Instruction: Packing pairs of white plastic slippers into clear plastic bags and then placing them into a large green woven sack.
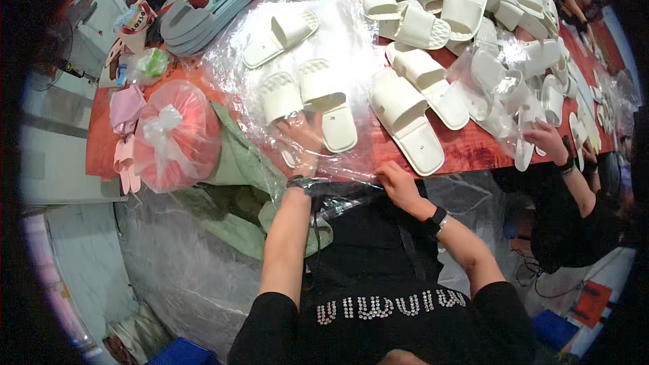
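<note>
Plastic looks like the troublemaker to me: the clear bag [226, 54] sprawls left of centre on the red worktop [476, 153], crinkled edge spilling over the near edge. Three white slippers lie in or on it: left slipper [278, 98] and right slipper [339, 128] side by side, lone slipper [280, 42] farther back. Left hand [301, 134] is over the left one's sole; can't tell if its fingers have actually closed. Right hand [400, 186] looks narrowed to a pinch on the bag by the near edge.

If that pinch slips, the film could flop over the left wrist, and the dark wristband [299, 182] might snag and tear it. Yank too hard and slippers could slide off the near edge, maybe with the green cloth [245, 152] too. Also, the loose pair [420, 150] to the right reaches that edge, so one bump might drop it.
</note>
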Motion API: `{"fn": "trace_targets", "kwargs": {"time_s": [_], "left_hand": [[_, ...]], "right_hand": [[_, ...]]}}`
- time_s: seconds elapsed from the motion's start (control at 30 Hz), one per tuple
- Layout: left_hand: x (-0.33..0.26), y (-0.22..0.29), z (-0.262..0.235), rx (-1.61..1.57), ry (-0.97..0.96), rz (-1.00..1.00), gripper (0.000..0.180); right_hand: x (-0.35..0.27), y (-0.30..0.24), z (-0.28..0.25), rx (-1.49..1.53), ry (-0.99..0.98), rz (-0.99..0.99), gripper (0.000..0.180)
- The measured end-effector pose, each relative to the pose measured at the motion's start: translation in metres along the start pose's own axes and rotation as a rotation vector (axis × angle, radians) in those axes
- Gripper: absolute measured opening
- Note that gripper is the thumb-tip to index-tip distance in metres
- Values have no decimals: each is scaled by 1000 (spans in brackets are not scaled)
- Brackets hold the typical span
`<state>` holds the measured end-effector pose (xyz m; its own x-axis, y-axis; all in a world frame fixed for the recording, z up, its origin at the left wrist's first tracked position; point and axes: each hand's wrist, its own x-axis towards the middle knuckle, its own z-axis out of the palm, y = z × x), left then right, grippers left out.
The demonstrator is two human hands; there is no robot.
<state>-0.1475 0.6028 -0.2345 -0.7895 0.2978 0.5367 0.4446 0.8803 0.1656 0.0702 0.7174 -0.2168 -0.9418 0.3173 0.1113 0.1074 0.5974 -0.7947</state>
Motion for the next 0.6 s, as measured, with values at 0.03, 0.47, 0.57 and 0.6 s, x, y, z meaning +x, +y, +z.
{"fn": "trace_targets", "kwargs": {"time_s": [0.03, 0.47, 0.57, 0.6], "left_hand": [[2, 3, 1, -1, -99, -24, 33], [-43, -9, -35, -102, -406, 106, 63], [-76, -43, -84, -110, -660, 192, 64], [-78, -52, -105, -111, -820, 266, 62]], "right_hand": [[2, -2, -2, 27, 0, -1, 11], [-2, -15, -38, -110, -87, -214, 22], [-3, -4, -48, -222, -111, -358, 19], [-1, -1, -48, -281, -143, -342, 28]]}}
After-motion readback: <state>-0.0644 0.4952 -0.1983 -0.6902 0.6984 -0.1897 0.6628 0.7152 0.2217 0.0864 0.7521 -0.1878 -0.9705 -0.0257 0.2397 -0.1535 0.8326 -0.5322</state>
